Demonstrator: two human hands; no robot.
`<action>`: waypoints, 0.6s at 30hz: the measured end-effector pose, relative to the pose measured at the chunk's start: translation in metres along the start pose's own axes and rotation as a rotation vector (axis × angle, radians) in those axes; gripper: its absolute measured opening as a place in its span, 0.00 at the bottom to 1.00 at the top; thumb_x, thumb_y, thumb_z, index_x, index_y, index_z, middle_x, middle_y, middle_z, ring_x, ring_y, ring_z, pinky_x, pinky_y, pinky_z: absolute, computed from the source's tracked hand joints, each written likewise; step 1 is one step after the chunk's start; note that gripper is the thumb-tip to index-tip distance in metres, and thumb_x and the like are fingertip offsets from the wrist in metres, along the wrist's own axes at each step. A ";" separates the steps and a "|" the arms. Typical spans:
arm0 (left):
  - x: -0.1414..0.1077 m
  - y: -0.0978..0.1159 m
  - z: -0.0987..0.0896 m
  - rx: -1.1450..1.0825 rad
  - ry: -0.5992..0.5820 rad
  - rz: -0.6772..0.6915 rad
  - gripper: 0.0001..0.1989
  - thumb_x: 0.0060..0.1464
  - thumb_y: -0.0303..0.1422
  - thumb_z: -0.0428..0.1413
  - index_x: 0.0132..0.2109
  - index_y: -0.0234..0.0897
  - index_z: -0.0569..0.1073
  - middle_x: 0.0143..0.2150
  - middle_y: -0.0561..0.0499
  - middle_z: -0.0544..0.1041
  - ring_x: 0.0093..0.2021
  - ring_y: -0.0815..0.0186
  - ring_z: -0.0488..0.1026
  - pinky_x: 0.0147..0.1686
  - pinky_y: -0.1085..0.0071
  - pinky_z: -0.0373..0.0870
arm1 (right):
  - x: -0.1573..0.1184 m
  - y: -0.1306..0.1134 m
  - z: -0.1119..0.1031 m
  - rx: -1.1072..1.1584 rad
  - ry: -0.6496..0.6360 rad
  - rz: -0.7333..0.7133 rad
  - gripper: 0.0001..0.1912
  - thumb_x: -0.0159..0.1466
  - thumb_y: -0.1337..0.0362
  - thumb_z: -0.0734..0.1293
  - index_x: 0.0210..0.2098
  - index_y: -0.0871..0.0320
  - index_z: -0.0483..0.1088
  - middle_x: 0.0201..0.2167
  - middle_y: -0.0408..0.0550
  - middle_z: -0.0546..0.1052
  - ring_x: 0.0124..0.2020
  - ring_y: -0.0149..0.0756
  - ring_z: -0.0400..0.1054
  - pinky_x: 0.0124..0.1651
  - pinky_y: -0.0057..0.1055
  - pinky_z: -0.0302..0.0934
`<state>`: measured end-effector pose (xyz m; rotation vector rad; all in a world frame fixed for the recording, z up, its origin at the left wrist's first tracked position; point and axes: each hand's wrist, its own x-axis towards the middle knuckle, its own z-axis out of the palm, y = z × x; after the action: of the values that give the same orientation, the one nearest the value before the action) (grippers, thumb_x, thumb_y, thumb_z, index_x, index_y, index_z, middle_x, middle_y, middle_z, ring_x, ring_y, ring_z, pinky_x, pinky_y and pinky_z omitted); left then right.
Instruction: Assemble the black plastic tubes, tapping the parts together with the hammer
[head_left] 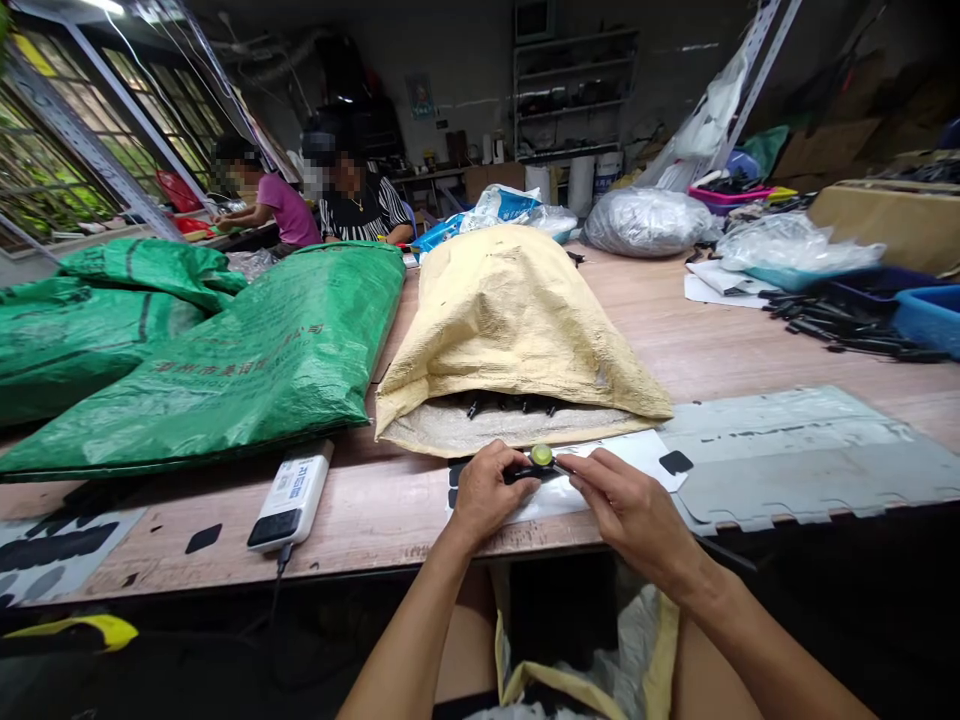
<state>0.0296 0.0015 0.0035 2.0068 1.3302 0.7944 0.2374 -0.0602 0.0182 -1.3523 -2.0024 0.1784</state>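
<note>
Pinched in my left hand (pixel 486 492) is a small black part (pixel 519 471), close to the front edge of the table. A round yellow-green piece (pixel 541 456) shows at its right end. My right hand (pixel 634 508) is closed on a thin, pointed tool (pixel 564 468), whose tip meets the yellow-green piece; its exact kind is too small to tell. Beneath both hands lies a white sheet (pixel 630 455) with black patches on it. Just beyond them, a yellow woven sack (pixel 502 310) lies with its mouth toward me, and several black parts (pixel 517 405) show inside.
Green woven sacks (pixel 292 340) fill the left side. A white power bank (pixel 292 497) with a cable sits near the front edge. Grey sheets (pixel 802 455) lie at right, with black parts (pixel 847 325) and a blue bin (pixel 930 315) behind. Two people (pixel 360 205) sit at the back left.
</note>
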 end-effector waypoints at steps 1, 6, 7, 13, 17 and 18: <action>0.000 0.000 0.000 -0.001 -0.001 -0.002 0.07 0.50 0.33 0.66 0.39 0.42 0.80 0.34 0.54 0.73 0.35 0.66 0.69 0.36 0.71 0.63 | 0.000 0.001 -0.003 0.018 0.026 0.001 0.18 0.71 0.65 0.59 0.58 0.49 0.69 0.38 0.47 0.75 0.38 0.36 0.72 0.42 0.32 0.69; 0.000 -0.003 0.002 0.012 0.008 -0.002 0.07 0.50 0.33 0.65 0.39 0.42 0.80 0.35 0.55 0.74 0.33 0.68 0.68 0.34 0.72 0.62 | -0.006 0.004 -0.006 0.016 0.008 0.012 0.18 0.71 0.66 0.58 0.57 0.48 0.70 0.38 0.47 0.76 0.38 0.36 0.73 0.42 0.31 0.69; 0.000 -0.003 0.002 0.017 0.010 -0.004 0.08 0.50 0.33 0.65 0.39 0.42 0.80 0.35 0.55 0.74 0.32 0.68 0.68 0.33 0.72 0.62 | -0.007 0.005 -0.006 0.005 -0.007 0.015 0.18 0.71 0.66 0.58 0.57 0.48 0.70 0.38 0.46 0.76 0.37 0.35 0.73 0.41 0.31 0.69; 0.000 0.001 0.000 0.054 0.001 0.003 0.08 0.49 0.33 0.63 0.39 0.41 0.78 0.35 0.54 0.74 0.33 0.67 0.69 0.34 0.71 0.63 | 0.003 0.032 -0.021 -0.031 0.096 0.059 0.16 0.70 0.63 0.61 0.55 0.49 0.72 0.43 0.47 0.78 0.43 0.36 0.75 0.46 0.32 0.69; 0.000 0.006 -0.002 0.053 -0.002 0.008 0.11 0.45 0.29 0.63 0.40 0.40 0.77 0.36 0.54 0.74 0.34 0.66 0.68 0.34 0.71 0.63 | 0.015 0.065 -0.030 -0.205 0.121 0.123 0.13 0.69 0.61 0.63 0.51 0.48 0.75 0.43 0.45 0.79 0.43 0.38 0.75 0.44 0.32 0.67; -0.001 0.007 -0.003 0.043 -0.001 0.012 0.12 0.45 0.28 0.62 0.40 0.40 0.77 0.37 0.54 0.74 0.34 0.66 0.69 0.35 0.71 0.64 | 0.018 0.072 -0.030 -0.253 0.120 0.132 0.13 0.69 0.61 0.63 0.50 0.48 0.75 0.42 0.44 0.79 0.43 0.37 0.75 0.42 0.31 0.67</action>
<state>0.0312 -0.0007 0.0101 2.0503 1.3466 0.7769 0.3074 -0.0206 0.0147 -1.6148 -1.8836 -0.0980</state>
